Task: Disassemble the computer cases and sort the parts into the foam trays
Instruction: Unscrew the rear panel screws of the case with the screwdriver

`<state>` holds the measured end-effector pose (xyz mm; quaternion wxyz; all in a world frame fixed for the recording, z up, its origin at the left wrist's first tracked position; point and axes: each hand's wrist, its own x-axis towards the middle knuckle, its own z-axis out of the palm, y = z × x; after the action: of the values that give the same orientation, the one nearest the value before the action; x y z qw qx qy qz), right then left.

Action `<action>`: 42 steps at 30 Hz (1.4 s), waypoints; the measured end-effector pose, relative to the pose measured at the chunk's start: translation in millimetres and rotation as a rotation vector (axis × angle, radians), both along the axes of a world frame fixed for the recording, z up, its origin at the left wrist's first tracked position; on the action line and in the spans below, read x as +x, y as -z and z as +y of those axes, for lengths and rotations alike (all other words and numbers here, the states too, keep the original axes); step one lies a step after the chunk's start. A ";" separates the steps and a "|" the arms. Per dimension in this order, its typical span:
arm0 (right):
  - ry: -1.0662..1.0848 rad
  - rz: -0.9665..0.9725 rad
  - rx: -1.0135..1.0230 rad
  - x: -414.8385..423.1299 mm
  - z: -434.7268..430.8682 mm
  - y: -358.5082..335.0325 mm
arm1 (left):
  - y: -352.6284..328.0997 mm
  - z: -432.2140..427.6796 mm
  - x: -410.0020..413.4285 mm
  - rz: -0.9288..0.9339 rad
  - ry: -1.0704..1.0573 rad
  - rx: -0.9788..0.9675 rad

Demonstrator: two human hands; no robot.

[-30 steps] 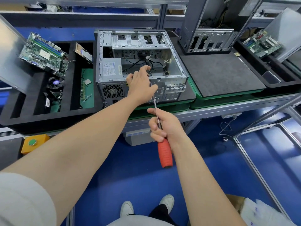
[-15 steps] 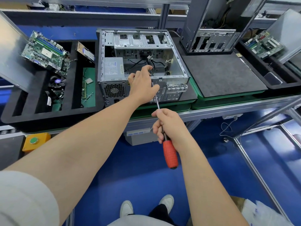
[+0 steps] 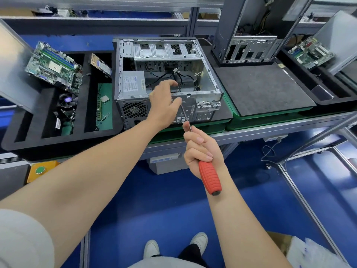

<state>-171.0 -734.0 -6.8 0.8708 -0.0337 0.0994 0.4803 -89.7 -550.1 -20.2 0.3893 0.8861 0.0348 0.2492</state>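
An open grey computer case [image 3: 210, 82] lies on its side on a green-edged pad, with a power supply [image 3: 133, 83] and loose black cables inside. My left hand [image 3: 164, 103] reaches over the case's rear wall, fingers curled inside and thumb outside on the back panel. My right hand [image 3: 201, 149] grips a red-handled screwdriver [image 3: 209, 176]. Its thin shaft points up to the rear panel, ending beside my left thumb. The tip is hidden. The black foam tray [image 3: 48, 140] at the left holds a motherboard [image 3: 54, 68], a cooler fan [image 3: 66, 100] and small boards.
A second case [image 3: 249, 35] stands upright behind a dark foam pad [image 3: 260, 89] to the right. Another black tray with a motherboard [image 3: 309, 52] sits at the far right. The aluminium bench rail [image 3: 270, 128] runs along the front. A yellow button box [image 3: 40, 170] sits below the left tray.
My right hand has shifted its grip on the screwdriver, and the red handle has swung slightly to the right. My left hand stays on the case's rear wall.
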 end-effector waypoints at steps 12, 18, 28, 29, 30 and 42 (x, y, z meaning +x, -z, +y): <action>-0.151 -1.258 -1.829 -2.3 14.1 -7.4 | -15.7 -27.1 -19.2 0.457 -0.059 -1.581; -0.195 -1.478 -2.147 -5.9 23.1 2.6 | -25.2 -31.0 -10.2 0.467 -0.031 -1.710; -0.151 -0.996 -1.369 1.7 1.6 -4.2 | -32.6 -38.6 -2.8 0.433 -0.075 -1.771; -0.139 -0.915 -1.281 1.5 0.2 -2.8 | -32.8 -39.5 -2.9 0.427 -0.080 -1.772; -0.124 -0.873 -1.231 1.0 -0.3 -0.5 | -32.2 -40.1 -2.9 0.424 -0.085 -1.773; 0.011 -0.926 -1.326 -7.8 8.8 13.8 | -30.4 -43.9 -3.5 0.442 -0.071 -1.736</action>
<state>-178.9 -725.2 -20.6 0.6249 -0.7381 -0.0069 0.2542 -93.2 -594.0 10.2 0.8988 0.3058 0.3127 -0.0293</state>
